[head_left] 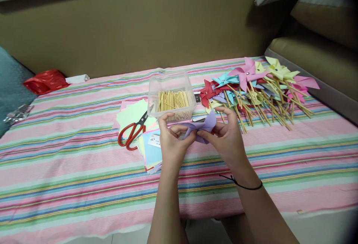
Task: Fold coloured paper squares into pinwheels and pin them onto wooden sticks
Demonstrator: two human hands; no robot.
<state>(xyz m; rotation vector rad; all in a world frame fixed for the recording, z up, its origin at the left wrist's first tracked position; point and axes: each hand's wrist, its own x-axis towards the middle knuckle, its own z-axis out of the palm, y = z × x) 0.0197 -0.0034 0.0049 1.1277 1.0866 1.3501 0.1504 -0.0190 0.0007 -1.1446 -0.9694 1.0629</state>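
A purple paper piece (208, 123), bent into curved folds, was held up over the striped cloth (92, 154). The left hand (173, 139) had its thumb and a finger pinched on one side, the right hand (228, 135) likewise on the other — thumbs near its middle, though how the folds overlapped was hard to make out. Beyond stood a clear box (170, 81) of short sticks (173, 100) — red-handled scissors (136, 125) and coloured sheets (131, 112) to its left, a heap of pinwheels (247, 74) to its right.
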